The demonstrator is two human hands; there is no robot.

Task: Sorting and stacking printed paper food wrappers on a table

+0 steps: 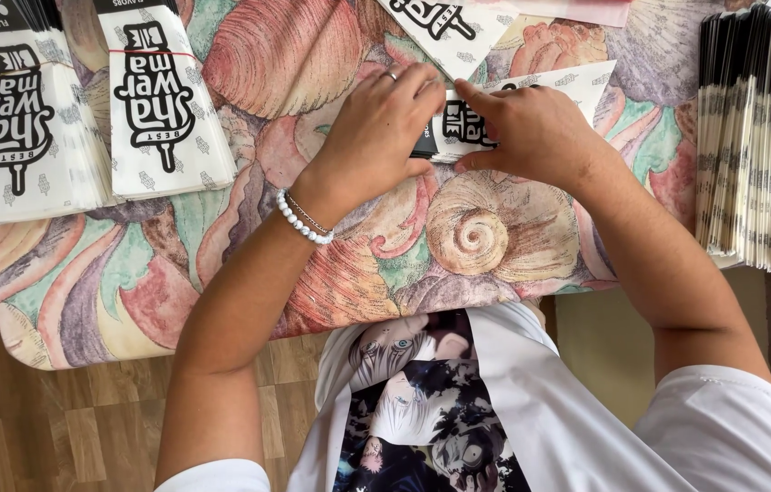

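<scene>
My left hand (pixel 384 128) and my right hand (pixel 531 128) press side by side on a white paper sleeve (pixel 577 84) with black lettering. The sleeve lies flat on a tablecloth (pixel 249 64) printed with seashells. My left hand, with a ring and a white bead bracelet, covers the sleeve's dark end and pinches it. My right hand's thumb and forefinger hold down the sleeve's middle, fingers bent over a fold.
Two bundles of the same printed sleeves (pixel 30 118) (pixel 162 109) lie at the table's far left. A tall stack of flattened sleeves (pixel 759 137) stands on edge at the right. Another sleeve (pixel 445 25) lies at the top. The table's near edge (pixel 130 351) meets a wooden floor (pixel 57 428).
</scene>
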